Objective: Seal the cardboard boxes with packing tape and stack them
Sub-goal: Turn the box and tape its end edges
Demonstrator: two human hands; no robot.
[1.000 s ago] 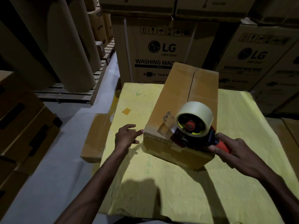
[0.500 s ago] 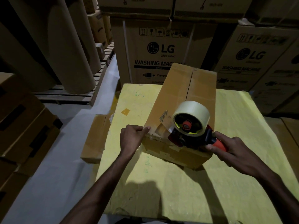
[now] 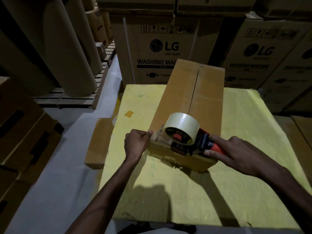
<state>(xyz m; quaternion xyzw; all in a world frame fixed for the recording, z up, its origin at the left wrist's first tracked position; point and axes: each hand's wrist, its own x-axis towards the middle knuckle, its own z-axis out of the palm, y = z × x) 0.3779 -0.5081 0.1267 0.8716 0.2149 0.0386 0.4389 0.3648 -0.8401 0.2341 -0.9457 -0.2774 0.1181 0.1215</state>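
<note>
A dim storeroom, lit from above and behind the viewer, so that a dark shadow falls across the near edge of the counter (image 3: 236, 191), whose top is covered in creased yellow sheet marked with green scribbles and a small orange patch (image 3: 129, 113). The floor (image 3: 59, 183) is smooth and pale grey. Behind the counter stand tall cartons (image 3: 160, 48) printed "LG" and "WASHING MAC…", with another such carton (image 3: 263, 53) to the right and more boxes stacked on top. At the left, thick brown rolls (image 3: 70, 56) stand upright on a wooden pallet (image 3: 70, 100). Nearer left, brown cartons with dark slots (image 3: 25, 132) are piled.
</note>
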